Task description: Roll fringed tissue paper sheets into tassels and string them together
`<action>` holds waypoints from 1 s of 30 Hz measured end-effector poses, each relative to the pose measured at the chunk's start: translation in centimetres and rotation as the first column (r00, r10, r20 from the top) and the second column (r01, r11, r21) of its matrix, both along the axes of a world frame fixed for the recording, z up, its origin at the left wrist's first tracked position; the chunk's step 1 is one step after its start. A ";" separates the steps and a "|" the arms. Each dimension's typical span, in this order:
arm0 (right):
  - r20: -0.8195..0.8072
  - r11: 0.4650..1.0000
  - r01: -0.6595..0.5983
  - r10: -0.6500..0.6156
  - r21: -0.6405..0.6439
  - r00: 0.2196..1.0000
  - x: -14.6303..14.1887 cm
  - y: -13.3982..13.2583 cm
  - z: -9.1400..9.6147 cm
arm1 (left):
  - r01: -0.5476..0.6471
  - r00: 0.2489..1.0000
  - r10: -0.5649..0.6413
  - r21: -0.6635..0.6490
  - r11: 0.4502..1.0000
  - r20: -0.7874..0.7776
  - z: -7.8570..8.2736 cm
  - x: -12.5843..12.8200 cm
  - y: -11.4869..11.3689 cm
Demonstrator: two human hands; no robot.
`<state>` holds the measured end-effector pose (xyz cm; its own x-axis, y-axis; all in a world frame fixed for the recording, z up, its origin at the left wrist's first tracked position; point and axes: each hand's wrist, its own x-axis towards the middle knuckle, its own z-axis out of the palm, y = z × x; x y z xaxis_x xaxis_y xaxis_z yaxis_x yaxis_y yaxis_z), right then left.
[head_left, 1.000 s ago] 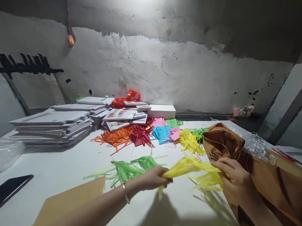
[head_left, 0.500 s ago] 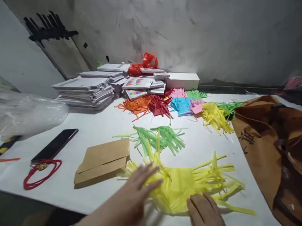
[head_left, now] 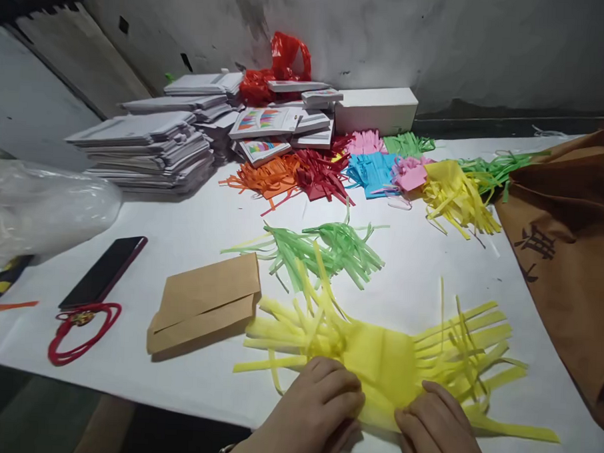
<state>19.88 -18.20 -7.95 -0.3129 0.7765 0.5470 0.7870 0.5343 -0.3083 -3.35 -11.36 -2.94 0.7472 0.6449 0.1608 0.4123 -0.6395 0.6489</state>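
A yellow fringed paper sheet [head_left: 379,357] lies flat before me, its cut strips spread out to both sides. My left hand [head_left: 319,404] grips its near edge on the left, fingers curled and pressed together. At the near right edge, my right hand [head_left: 438,423] has its fingers bent over the paper too; the thumbs are mostly hidden. Just beyond lies a bunch of green paper strips [head_left: 325,251]. A folded brown paper piece [head_left: 206,306] rests to the left of the yellow sheet.
On the left are a phone [head_left: 102,274] with a red cord [head_left: 84,334] and a plastic-wrapped bundle [head_left: 47,205]. Stacked paper [head_left: 145,149], marker boxes [head_left: 266,121], a white box [head_left: 377,109] and coloured fringes [head_left: 372,173] line the back. A brown bag [head_left: 571,251] covers the right.
My left hand has come down from over the left fringe onto the sheet's near edge, its fingers closing. The right hand stays at the near right edge. The view has tilted down.
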 end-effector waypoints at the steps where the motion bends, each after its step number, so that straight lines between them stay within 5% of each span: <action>1: -0.006 0.999 0.004 -0.004 -0.041 1.000 0.0 0.1 0.2 | -0.004 1.000 0.004 -0.017 1.000 0.000 0.1 -0.1 -0.1; 10: -0.034 0.935 -0.118 0.113 -0.334 0.993 2.5 1.6 4.1 | -0.068 0.997 0.069 -0.036 0.997 0.020 0.1 0.3 0.2; 17: 0.147 0.978 -0.183 0.196 -0.100 0.970 2.5 1.5 2.5 | 0.026 0.998 -0.021 0.099 0.995 -0.053 0.3 0.5 0.7; 23: 0.178 0.984 0.125 -0.102 -0.127 0.979 2.5 1.1 1.8 | 0.046 0.995 -0.030 0.163 0.986 -0.098 -0.6 0.9 1.2; 30: 0.371 0.928 0.357 -0.369 0.102 0.852 4.6 0.3 2.5 | 0.016 1.000 -0.015 0.063 0.998 -0.006 -0.3 0.7 1.6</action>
